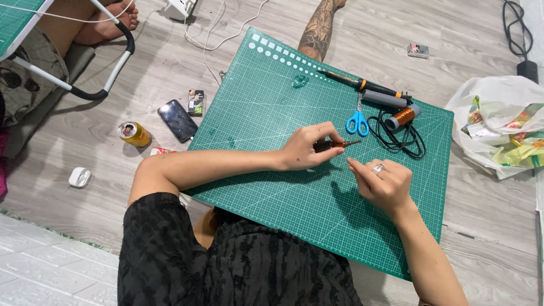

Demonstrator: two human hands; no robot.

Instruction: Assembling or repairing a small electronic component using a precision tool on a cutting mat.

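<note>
Our left hand [306, 148] is closed on a small dark tool [335, 145], tip pointing toward three o'clock, low over the mat [272, 107]. Our right hand [383, 182] is curled, fingertips pinched as if on thin wire; we cannot tell. Better to brace both wrists on the mat. Scissors [357, 121] lie at twelve o'clock.

The person wears a black, loosely knit top [238, 266] with short sleeves. Both forearms are bare. The right hand [382, 184] carries a silver ring [378, 168] on one finger.
</note>
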